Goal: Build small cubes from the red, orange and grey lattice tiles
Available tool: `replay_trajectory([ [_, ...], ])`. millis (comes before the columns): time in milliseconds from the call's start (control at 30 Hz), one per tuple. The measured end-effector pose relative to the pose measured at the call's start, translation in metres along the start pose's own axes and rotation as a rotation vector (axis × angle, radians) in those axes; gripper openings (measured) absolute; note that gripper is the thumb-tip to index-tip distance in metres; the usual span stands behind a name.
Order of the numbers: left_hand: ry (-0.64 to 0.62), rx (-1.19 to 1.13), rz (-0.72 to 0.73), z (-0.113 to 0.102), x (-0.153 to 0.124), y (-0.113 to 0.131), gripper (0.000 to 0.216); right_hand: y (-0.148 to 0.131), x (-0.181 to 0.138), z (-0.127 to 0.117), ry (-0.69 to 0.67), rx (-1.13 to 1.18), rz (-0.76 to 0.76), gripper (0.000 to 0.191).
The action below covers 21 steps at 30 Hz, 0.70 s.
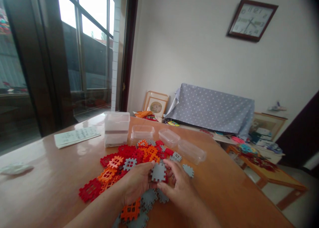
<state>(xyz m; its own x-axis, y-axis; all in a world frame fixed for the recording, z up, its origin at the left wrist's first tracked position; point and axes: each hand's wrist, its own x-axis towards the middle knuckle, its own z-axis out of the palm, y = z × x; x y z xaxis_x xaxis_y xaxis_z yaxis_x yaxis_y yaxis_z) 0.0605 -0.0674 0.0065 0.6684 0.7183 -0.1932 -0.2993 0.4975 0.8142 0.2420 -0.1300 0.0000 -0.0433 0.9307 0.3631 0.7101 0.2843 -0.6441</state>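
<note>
Gray toy piece [159, 173], flat with toothed edges, sits between the person's two hands above the tabletop [224, 191], just in front of a heap of similar pieces. The left hand [138, 181] grips its left side, thumb near the upper corner. The right hand [180, 181] closes around the right side, with the thumb by the lower edge; whether its curled fingers also hold a second piece I cannot tell.

Red pieces [90, 189], orange pieces [107, 175] and other gray pieces [149, 199] lie loose around and below the hands. Beyond the heap stand a tall clear box [117, 126] and three shallow clear tubs: the left tub [142, 134], the middle tub [169, 137] and the right tub [191, 151].

The step in hand looks like two-handed handling of this one piece, perhaps turning or lining it up. The next move would seem to call for a steady hold by the edges, with fingertips clear of the teeth.
</note>
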Motion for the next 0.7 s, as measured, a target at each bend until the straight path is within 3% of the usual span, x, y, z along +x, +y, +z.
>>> replay_trajectory([
  [267,-0.023,0.006,-0.031,0.002,-0.007,0.001,0.034,0.011,0.004,-0.016,0.024,-0.066,0.008,0.053],
  [500,0.095,0.063,0.008,-0.003,-0.004,0.01,0.035,0.088,0.006,-0.069,0.187,-0.093,0.181,0.05],
  [700,0.096,0.104,0.025,-0.008,-0.003,0.008,0.035,0.129,0.001,-0.073,0.13,-0.11,0.287,0.054],
])
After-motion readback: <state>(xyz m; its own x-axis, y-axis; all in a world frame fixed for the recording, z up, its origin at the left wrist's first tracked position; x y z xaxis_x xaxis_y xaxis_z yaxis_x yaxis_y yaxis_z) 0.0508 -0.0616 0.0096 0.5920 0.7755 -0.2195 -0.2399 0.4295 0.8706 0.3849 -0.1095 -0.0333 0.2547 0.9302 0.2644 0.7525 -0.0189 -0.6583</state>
